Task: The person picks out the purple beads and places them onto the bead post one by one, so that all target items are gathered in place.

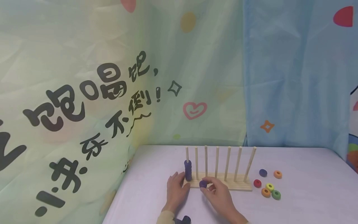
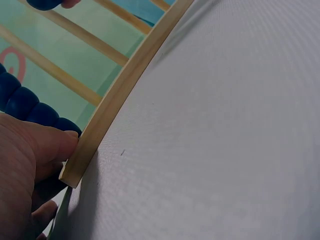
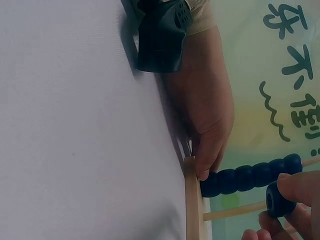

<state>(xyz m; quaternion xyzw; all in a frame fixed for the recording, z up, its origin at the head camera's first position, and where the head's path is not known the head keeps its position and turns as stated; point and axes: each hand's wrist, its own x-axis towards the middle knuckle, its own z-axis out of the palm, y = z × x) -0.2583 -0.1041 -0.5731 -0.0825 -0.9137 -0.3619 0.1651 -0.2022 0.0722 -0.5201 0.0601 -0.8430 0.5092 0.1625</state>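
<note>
Left hand (image 1: 175, 190) flat, fingers straight, right hand (image 1: 216, 193) pinching (fingertips curled)

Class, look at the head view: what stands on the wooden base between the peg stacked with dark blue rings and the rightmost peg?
Five bare wooden pegs stand between the ring-stacked peg and the rightmost peg.

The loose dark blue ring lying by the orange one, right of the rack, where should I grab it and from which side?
Pinch the dark blue ring across its rounded outer rim, coming straight down from above: it lies flat, apart from its neighbours.
</note>
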